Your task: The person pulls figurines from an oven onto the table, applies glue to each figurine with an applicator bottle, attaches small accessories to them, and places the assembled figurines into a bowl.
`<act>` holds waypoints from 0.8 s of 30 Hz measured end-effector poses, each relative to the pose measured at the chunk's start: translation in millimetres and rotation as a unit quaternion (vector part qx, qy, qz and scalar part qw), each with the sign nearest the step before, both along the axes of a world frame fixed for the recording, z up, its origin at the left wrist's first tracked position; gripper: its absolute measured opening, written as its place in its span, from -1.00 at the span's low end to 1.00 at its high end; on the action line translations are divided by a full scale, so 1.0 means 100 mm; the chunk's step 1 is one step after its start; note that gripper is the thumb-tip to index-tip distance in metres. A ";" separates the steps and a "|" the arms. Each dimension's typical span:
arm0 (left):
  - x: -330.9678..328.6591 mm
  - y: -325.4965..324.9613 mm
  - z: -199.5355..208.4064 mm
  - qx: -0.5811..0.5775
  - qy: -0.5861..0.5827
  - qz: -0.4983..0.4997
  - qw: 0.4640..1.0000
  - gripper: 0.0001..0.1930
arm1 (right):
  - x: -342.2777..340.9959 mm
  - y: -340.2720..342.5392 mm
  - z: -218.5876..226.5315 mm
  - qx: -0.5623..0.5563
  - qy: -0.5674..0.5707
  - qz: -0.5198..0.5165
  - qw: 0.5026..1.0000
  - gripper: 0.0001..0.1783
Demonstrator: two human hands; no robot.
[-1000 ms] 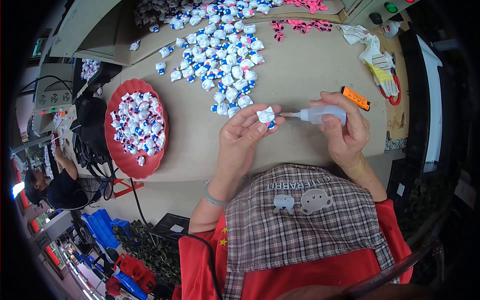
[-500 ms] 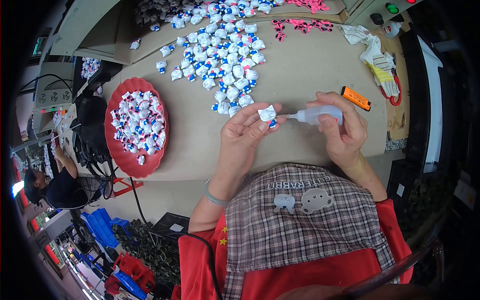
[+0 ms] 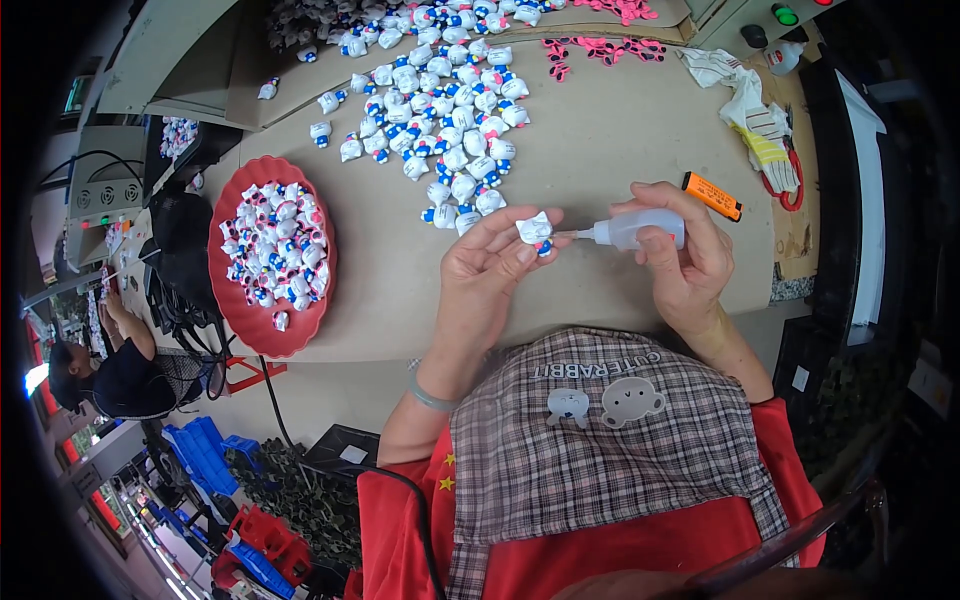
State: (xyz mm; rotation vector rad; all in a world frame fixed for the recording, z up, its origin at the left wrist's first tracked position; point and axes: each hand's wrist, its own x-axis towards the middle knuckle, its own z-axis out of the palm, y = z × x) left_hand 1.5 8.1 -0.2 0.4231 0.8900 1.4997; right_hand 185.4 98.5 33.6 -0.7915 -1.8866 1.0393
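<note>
Between the thumb and fingers of my left hand (image 3: 490, 260) is a small white and blue cat figurine (image 3: 535, 229). My right hand (image 3: 690, 255) grips a translucent squeeze bottle (image 3: 640, 230) lying sideways, its thin needle tip pointing left at the figurine. The tip reaches the figurine's side; whether it touches cannot be made out. Beyond my left hand, a heap of similar white and blue figurines (image 3: 455, 130) spreads over the table (image 3: 600, 120).
At left stands a red scalloped tray (image 3: 222, 270) holding figurines with dark pink-edged parts. Pink and black pieces (image 3: 610, 50) lie at the back. An orange lighter (image 3: 712, 197), a glove (image 3: 760, 140) and red-handled scissors (image 3: 790, 190) are at right. Another person (image 3: 110, 360) sits far left.
My hands, the figurine and the squeeze bottle have hardly moved. At far left, the other person's arm has shifted slightly.
</note>
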 end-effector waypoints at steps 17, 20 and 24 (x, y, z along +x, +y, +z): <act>-0.01 0.00 -0.03 -0.006 0.006 0.004 1.000 -0.68 | -0.03 0.26 -0.06 -0.209 0.140 -0.014 0.968 -0.62; -0.01 -0.03 -0.06 -0.030 0.005 0.007 1.000 -0.67 | -0.04 0.44 -0.16 -0.235 0.097 -0.007 0.967 -0.62; -0.01 -0.04 -0.07 -0.022 0.009 0.003 1.000 -0.67 | -0.11 0.63 -0.15 -0.274 0.043 0.005 0.961 -0.73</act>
